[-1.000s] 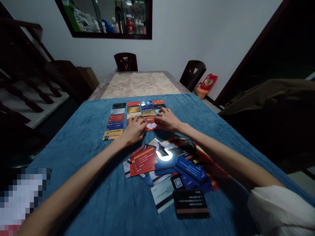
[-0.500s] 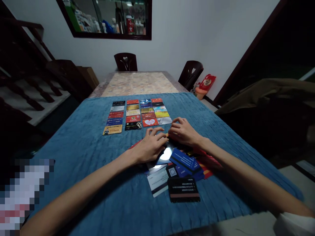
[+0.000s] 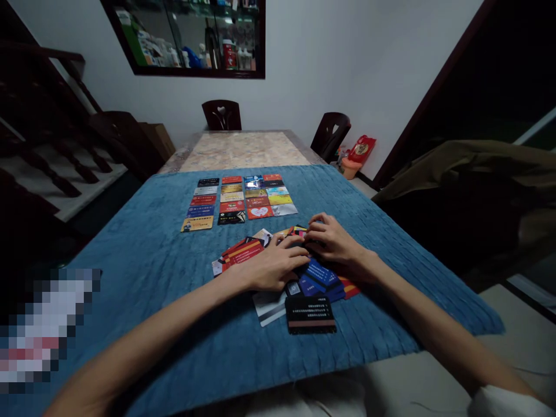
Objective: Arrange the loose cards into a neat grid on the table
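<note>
My left hand (image 3: 275, 267) lies over a loose pile of plastic cards, its fingers bent a little and apart. Close to its fingertips, my right hand (image 3: 333, 240) rests on the pile's right side with curled, parted fingers; its thumb is mostly hidden. Red cards (image 3: 244, 253) stick out left of the left hand. Blue cards (image 3: 318, 278) lie below the right hand. Nearer me are a pale card (image 3: 270, 311) and a black card (image 3: 311, 315) with a brown stripe. Beyond the hands, several cards lie face up in columns, among them a red heart card (image 3: 259, 212) and a yellow-orange card (image 3: 197, 223).
A blue cloth (image 3: 152, 255) covers the near part of the table, whose patterned far top (image 3: 247, 149) shows. Dark chairs (image 3: 221, 116) stand around it. A pixelated patch (image 3: 52, 330) hides something at left. A red bag (image 3: 361, 149) stands by the wall.
Both hands stay over the pile. The cards look pushed about: more red and pale cards show on the left, and the shiny card between the hands is now covered. The view has shifted slightly.
</note>
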The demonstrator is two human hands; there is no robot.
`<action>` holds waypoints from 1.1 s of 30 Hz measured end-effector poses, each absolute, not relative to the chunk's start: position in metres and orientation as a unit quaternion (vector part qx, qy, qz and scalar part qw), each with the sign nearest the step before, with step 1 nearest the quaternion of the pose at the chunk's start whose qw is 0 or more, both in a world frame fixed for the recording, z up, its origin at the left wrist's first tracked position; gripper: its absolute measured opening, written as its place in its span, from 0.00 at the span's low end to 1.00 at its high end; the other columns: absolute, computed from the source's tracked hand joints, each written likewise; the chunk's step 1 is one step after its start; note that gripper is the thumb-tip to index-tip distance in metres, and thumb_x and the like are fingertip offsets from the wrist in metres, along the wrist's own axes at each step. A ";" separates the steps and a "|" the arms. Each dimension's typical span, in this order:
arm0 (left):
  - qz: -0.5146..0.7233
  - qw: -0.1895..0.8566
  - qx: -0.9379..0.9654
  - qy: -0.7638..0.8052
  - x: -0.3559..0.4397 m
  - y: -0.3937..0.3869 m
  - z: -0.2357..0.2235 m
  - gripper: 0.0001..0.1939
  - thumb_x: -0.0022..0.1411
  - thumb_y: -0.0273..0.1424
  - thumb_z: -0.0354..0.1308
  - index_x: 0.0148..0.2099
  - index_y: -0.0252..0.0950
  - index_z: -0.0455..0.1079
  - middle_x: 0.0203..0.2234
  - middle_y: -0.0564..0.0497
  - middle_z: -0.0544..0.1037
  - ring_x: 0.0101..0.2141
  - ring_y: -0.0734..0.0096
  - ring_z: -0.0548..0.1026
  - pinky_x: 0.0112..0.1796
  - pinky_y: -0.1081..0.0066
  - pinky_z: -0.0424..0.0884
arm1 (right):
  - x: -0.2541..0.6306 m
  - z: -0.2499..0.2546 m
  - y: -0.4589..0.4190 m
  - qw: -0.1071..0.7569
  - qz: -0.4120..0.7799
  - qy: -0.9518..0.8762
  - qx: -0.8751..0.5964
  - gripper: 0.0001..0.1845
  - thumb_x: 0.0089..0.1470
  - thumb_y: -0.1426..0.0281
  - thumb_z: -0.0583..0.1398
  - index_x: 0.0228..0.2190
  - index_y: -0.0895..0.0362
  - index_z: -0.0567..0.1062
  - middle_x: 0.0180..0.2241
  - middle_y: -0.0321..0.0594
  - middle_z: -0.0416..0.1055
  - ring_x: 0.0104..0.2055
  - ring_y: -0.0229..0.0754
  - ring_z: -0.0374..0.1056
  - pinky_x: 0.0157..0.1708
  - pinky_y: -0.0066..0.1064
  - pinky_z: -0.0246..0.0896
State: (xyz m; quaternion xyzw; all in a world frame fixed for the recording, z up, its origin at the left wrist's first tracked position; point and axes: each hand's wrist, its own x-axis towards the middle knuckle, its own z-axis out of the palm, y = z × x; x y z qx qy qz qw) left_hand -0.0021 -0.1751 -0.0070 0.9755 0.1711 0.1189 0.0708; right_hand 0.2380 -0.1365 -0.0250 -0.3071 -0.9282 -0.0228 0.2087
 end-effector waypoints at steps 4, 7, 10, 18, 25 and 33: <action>0.107 0.077 0.975 0.178 0.001 -0.174 -0.011 0.20 0.62 0.27 0.57 0.57 0.39 0.68 0.56 0.42 0.74 0.65 0.48 0.57 0.61 0.42 0.50 | 0.241 -0.025 -0.141 0.215 0.011 -0.929 -0.299 0.11 0.61 0.67 0.58 0.40 0.55 0.80 0.39 0.47 0.76 0.51 0.51 0.61 0.49 0.45 0.58; 0.098 0.071 0.976 0.180 0.002 -0.173 -0.011 0.17 0.63 0.28 0.57 0.54 0.39 0.69 0.56 0.41 0.74 0.65 0.49 0.57 0.60 0.43 0.52 | 0.243 -0.020 -0.148 0.220 0.031 -0.928 -0.301 0.11 0.61 0.66 0.58 0.40 0.54 0.80 0.39 0.47 0.76 0.51 0.51 0.61 0.50 0.46 0.59; 0.098 0.065 0.975 0.188 0.001 -0.173 -0.011 0.16 0.63 0.30 0.57 0.54 0.39 0.69 0.56 0.41 0.74 0.64 0.49 0.58 0.59 0.43 0.53 | 0.245 -0.016 -0.157 0.220 0.047 -0.926 -0.302 0.10 0.61 0.65 0.59 0.39 0.54 0.80 0.39 0.46 0.76 0.51 0.51 0.61 0.51 0.47 0.59; 0.107 0.007 0.969 0.223 -0.003 -0.172 -0.016 0.15 0.67 0.34 0.54 0.53 0.36 0.70 0.53 0.37 0.73 0.59 0.46 0.63 0.53 0.47 0.60 | 0.242 -0.009 -0.170 0.199 0.079 -0.935 -0.281 0.12 0.59 0.61 0.62 0.41 0.54 0.79 0.41 0.46 0.75 0.51 0.51 0.61 0.51 0.47 0.59; 0.128 -0.040 0.954 0.268 -0.004 -0.172 -0.019 0.18 0.66 0.39 0.55 0.53 0.35 0.70 0.47 0.39 0.75 0.54 0.49 0.66 0.51 0.50 0.61 | 0.239 -0.012 -0.170 0.183 0.064 -0.947 -0.257 0.22 0.57 0.55 0.63 0.46 0.57 0.78 0.48 0.50 0.72 0.51 0.53 0.59 0.50 0.50 0.59; 0.109 -0.074 0.947 0.292 0.001 -0.177 -0.016 0.18 0.68 0.41 0.53 0.45 0.31 0.73 0.42 0.39 0.76 0.47 0.51 0.69 0.46 0.54 0.64 | 0.241 -0.014 -0.169 0.182 0.065 -0.946 -0.261 0.20 0.57 0.60 0.63 0.49 0.55 0.78 0.48 0.50 0.72 0.50 0.53 0.60 0.50 0.50 0.61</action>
